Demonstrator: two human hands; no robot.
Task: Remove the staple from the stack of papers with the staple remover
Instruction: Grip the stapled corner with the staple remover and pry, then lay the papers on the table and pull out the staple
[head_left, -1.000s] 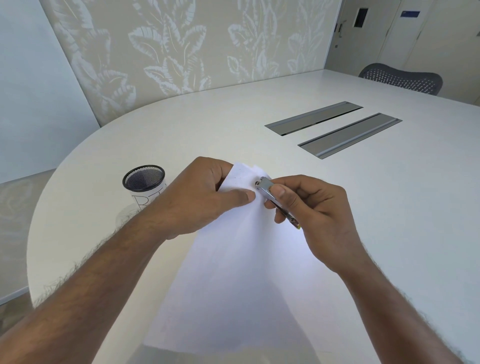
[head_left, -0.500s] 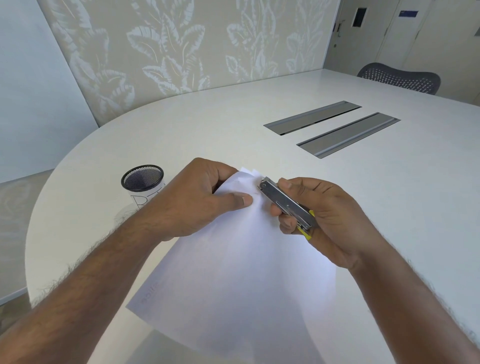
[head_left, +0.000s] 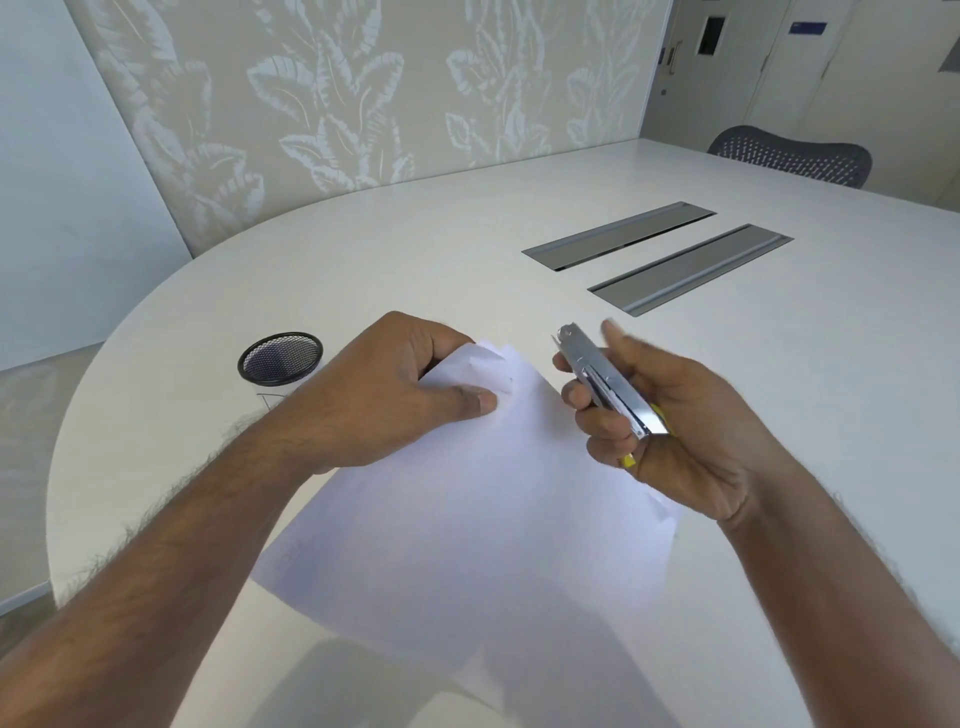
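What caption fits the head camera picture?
Left hand pins the papers while right hand lifts the staple remover away.

Your stack of white paper sheets (head_left: 467, 499) lies flat on the table, turned so one corner points toward 12 o'clock. That far corner is crumpled and lifted off the surface, with a small dark mark near its edge; whether that is the staple cannot be told. Your slim, silver metal staple remover (head_left: 605, 382) with a yellow end sits off at 2 o'clock from that corner, raised above the sheets' right edge and apart from the paper. Its long body runs from 11 o'clock to 5 o'clock, nose farthest from you.
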